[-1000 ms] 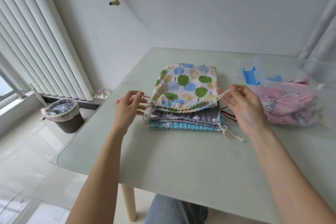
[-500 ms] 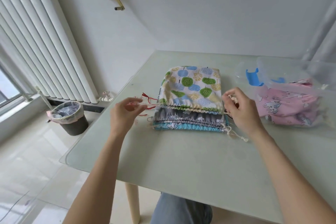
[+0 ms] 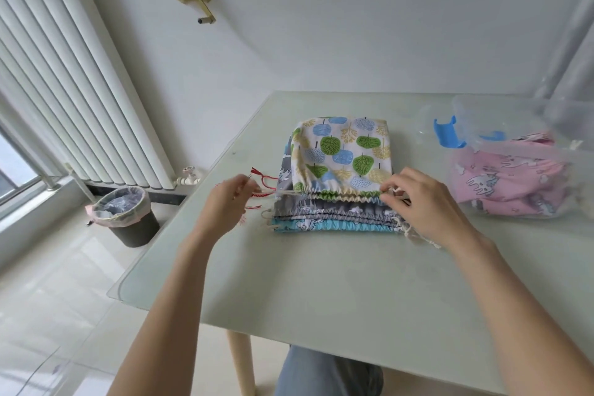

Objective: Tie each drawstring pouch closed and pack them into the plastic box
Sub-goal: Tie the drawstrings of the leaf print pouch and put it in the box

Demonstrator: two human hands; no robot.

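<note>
Pale green glass covers the table (image 3: 321,292), which stands against a white wall beside a ribbed white radiator (image 3: 64,90), with a dark waste bin (image 3: 127,217) on the floor below. At mid-table lies a flat stack of fabric pouches, topmost a white cotton drawstring pouch printed with green and blue trees (image 3: 344,154), its gathered mouth facing the person. The left hand (image 3: 225,206) pinches a cream cord end at the pouch's left corner, close to loose red cords (image 3: 262,194) from a pouch lower in the stack. The right hand (image 3: 421,202) has its fingers curled at the right corner of the mouth, apparently pinching the cord there, though the cord itself is hard to make out. The pouch looks light, soft and limp, so it would likely bunch or slide if pulled by the cloth; the cord ends at either corner seem the sound places to hold. To the right, well apart from the stack, a clear plastic box (image 3: 514,112) with blue clips already holds a pink printed pouch (image 3: 508,180).
</note>
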